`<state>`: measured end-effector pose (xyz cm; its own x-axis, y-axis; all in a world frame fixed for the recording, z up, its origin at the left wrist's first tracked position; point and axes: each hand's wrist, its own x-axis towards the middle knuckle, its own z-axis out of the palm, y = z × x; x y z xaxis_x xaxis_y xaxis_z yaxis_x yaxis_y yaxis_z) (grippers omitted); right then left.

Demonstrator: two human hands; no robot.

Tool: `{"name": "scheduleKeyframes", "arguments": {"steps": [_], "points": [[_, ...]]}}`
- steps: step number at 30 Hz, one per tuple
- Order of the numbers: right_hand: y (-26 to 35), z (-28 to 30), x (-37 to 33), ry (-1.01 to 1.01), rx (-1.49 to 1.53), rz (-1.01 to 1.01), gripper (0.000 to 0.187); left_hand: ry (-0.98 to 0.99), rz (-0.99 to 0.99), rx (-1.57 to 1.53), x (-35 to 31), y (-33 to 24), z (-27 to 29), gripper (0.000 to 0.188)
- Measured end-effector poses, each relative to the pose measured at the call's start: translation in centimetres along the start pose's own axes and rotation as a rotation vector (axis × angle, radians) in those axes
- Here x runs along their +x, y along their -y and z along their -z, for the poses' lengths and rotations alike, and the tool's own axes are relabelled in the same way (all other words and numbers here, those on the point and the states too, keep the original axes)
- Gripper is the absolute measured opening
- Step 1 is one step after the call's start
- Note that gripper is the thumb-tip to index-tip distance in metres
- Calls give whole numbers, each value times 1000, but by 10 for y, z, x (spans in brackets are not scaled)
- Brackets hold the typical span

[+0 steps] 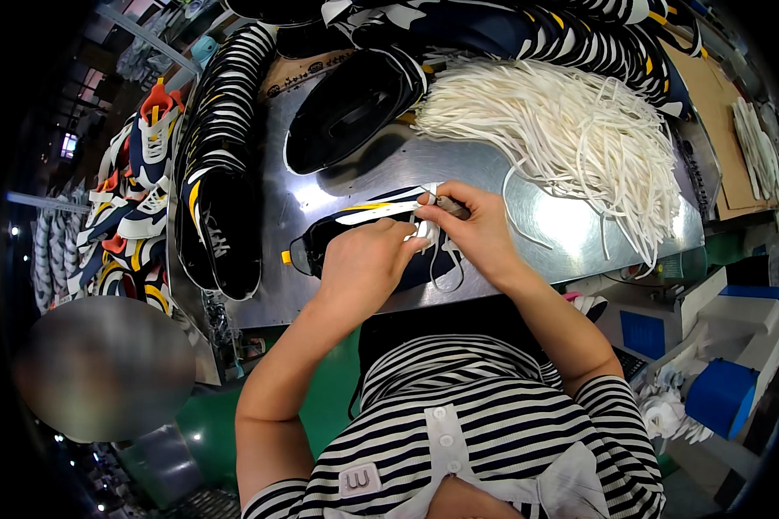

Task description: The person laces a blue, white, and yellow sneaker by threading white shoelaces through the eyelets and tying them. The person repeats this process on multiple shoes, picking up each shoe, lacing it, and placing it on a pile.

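Note:
A dark shoe upper (368, 218) with white and yellow stripes and a yellow heel tab lies on the metal tabletop (485, 177). My left hand (365, 266) is closed on it from the near side, its fingertips pinched at the white lacing area. My right hand (478, 232) is closed at the upper's toe end, holding a short brownish-grey tool handle (452, 208); its tip is hidden. A thin white lace (455, 275) loops down below my right fingers. Both hands nearly meet over the upper.
A heap of white laces (554, 138) spreads at the back right. Nested uppers (225, 130) form a long row on the left; another dark upper (346, 108) stands behind my hands. Finished-looking colourful uppers (151, 143) hang at far left. Cardboard (710, 112) lies at far right.

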<state>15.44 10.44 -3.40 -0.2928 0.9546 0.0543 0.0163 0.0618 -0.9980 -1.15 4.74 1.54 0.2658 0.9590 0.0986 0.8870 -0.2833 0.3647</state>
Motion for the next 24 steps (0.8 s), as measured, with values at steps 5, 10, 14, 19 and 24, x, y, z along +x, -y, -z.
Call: {"name": "scheduleKeyframes", "arguments": {"steps": [5,10,14,19,24], "points": [[-7,-1,3,-3,-26,20,23,94,128,-54,10,7,-17,21],[-7,21,-24,13,-54,-105,22,130,205,-106,15,13,-23,24],[-10,26,-54,161,-96,-73,16,82,221,-148,16,12,-26,26],[-21,22,-52,157,-175,-37,14,53,202,-178,15,17,-28,27],[-19,19,-48,150,-293,-119,13,98,90,-300,14,22,-25,19]]}}
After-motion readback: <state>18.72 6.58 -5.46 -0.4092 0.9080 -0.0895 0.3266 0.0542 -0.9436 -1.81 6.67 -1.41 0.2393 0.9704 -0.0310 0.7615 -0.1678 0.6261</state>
